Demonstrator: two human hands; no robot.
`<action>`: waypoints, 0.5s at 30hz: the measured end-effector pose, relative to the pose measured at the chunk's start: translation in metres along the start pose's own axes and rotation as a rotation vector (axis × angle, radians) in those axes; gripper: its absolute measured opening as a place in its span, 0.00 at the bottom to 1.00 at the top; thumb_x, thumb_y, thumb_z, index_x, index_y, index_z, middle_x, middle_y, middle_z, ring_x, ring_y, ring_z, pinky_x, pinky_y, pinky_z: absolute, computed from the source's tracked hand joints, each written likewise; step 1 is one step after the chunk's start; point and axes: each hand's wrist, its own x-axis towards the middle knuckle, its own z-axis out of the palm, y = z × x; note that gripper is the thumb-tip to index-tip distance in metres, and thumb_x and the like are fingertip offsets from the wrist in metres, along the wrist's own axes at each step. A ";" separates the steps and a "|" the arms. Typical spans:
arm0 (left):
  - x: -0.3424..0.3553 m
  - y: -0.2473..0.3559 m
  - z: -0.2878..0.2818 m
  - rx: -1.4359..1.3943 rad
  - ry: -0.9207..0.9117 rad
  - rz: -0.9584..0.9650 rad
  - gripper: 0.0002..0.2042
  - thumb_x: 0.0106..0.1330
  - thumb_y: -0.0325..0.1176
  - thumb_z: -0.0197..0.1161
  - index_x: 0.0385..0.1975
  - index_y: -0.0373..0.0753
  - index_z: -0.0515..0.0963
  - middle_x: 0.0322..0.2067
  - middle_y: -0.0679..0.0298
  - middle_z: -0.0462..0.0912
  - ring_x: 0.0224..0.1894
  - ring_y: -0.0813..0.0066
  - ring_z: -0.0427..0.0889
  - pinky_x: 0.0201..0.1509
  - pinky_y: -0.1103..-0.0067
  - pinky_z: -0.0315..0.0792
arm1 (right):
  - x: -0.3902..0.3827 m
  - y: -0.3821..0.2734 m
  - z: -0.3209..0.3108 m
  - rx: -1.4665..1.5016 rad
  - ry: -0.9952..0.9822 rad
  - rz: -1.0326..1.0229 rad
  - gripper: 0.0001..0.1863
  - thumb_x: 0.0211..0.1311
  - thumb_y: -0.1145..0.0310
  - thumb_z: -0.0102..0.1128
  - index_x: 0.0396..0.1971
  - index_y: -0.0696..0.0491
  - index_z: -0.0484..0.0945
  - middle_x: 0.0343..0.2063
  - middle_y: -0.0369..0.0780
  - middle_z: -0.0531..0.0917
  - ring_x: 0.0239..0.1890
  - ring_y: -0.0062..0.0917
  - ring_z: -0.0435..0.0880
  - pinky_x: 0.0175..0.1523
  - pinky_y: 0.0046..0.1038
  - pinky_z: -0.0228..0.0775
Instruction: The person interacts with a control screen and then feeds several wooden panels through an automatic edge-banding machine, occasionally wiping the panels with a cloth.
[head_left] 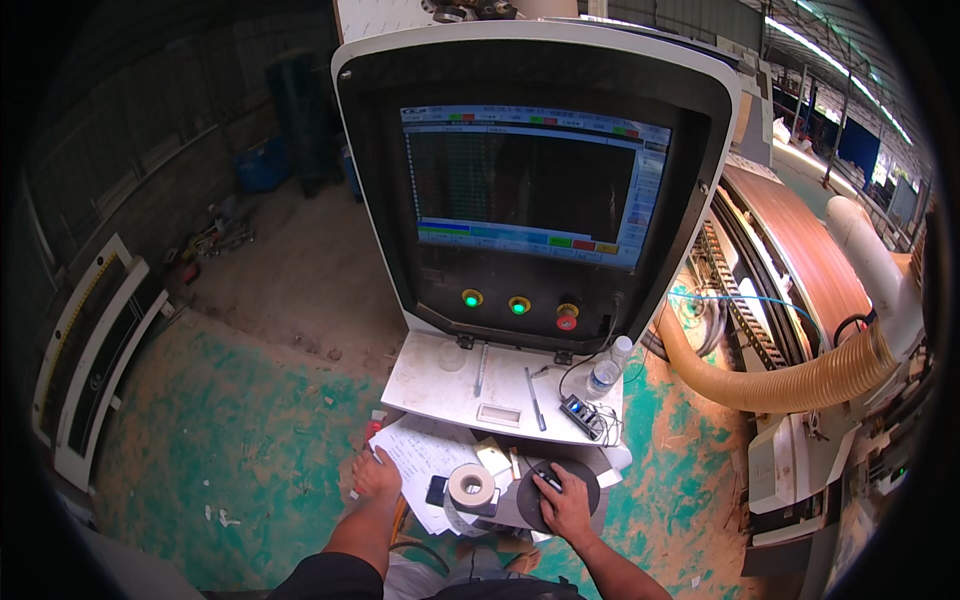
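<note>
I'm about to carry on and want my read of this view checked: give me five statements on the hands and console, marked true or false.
1. The right hand is on the mouse. True.
2. The pale roll lies right of the round mouse pad. False: it lies left of it.
3. Two buttons below the screen glow green. True.
4. The left hand holds the clear bottle. False: that hand is at the papers' left edge; the bottle is on the white shelf.
5. A pen lies on that shelf. True.
</note>
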 end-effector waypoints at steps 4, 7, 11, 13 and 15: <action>0.000 0.001 -0.001 0.003 -0.016 -0.010 0.23 0.81 0.50 0.52 0.40 0.33 0.83 0.46 0.46 0.87 0.54 0.42 0.82 0.62 0.48 0.72 | 0.000 0.000 0.000 -0.003 -0.003 0.002 0.32 0.59 0.69 0.72 0.67 0.38 0.85 0.70 0.48 0.77 0.66 0.47 0.78 0.71 0.47 0.68; 0.000 0.003 -0.003 0.004 -0.014 -0.010 0.24 0.81 0.50 0.52 0.41 0.33 0.83 0.46 0.46 0.87 0.54 0.42 0.82 0.62 0.48 0.72 | 0.000 0.000 0.000 -0.002 -0.005 0.003 0.32 0.59 0.69 0.72 0.67 0.37 0.85 0.70 0.48 0.76 0.66 0.47 0.77 0.71 0.47 0.68; 0.000 0.004 -0.005 0.004 -0.023 -0.021 0.24 0.81 0.51 0.52 0.41 0.33 0.83 0.46 0.45 0.87 0.54 0.42 0.82 0.62 0.48 0.72 | 0.000 0.000 0.000 0.007 -0.006 0.005 0.33 0.58 0.69 0.72 0.67 0.37 0.85 0.70 0.47 0.76 0.66 0.47 0.77 0.71 0.47 0.68; 0.000 0.004 -0.005 0.005 -0.024 -0.024 0.24 0.81 0.51 0.52 0.41 0.33 0.83 0.46 0.45 0.87 0.54 0.41 0.82 0.62 0.48 0.72 | 0.000 0.000 -0.001 0.009 -0.005 0.006 0.33 0.58 0.69 0.72 0.67 0.37 0.85 0.70 0.47 0.76 0.66 0.47 0.77 0.71 0.47 0.68; 0.000 0.004 -0.004 0.007 -0.024 -0.024 0.24 0.81 0.51 0.52 0.41 0.33 0.83 0.46 0.45 0.87 0.54 0.41 0.82 0.62 0.48 0.72 | -0.001 -0.001 -0.001 0.006 -0.003 0.007 0.33 0.58 0.70 0.72 0.67 0.38 0.85 0.70 0.47 0.76 0.66 0.47 0.77 0.71 0.47 0.68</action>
